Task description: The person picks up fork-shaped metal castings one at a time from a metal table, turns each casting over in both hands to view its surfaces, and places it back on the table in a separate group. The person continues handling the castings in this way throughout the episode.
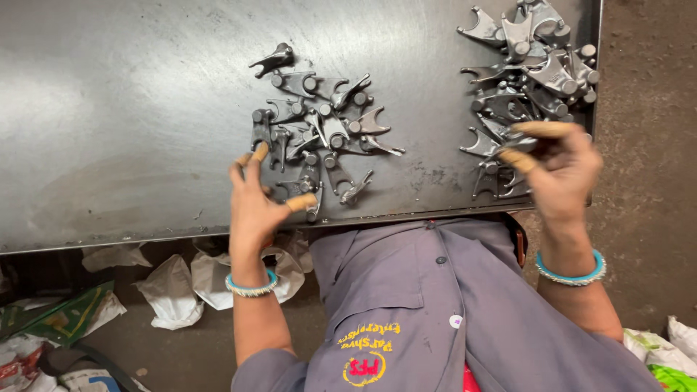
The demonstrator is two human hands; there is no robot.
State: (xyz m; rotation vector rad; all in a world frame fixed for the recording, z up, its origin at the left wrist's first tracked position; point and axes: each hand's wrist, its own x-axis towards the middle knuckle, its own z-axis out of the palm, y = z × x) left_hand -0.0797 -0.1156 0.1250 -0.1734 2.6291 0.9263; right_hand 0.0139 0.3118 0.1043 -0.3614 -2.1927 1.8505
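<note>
My left hand point(254, 199), its fingertips in tan rubber covers, is spread at the near edge of a middle pile of grey forked metal parts point(319, 123). Its thumb touches one part point(314, 210) and it holds nothing. My right hand point(563, 170), with the same finger covers, pinches a forked metal part point(519, 144) at the near side of a second heap of such parts point(534, 69) on the right. Both wrists wear turquoise bangles. All parts lie on a dark steel tabletop point(131, 116).
The tabletop's near edge point(109, 241) runs across in front of my grey shirt point(435, 305), and its right edge point(600, 43) is just beyond the right heap. Crumpled white and green bags point(170, 290) lie on the dirt floor below left.
</note>
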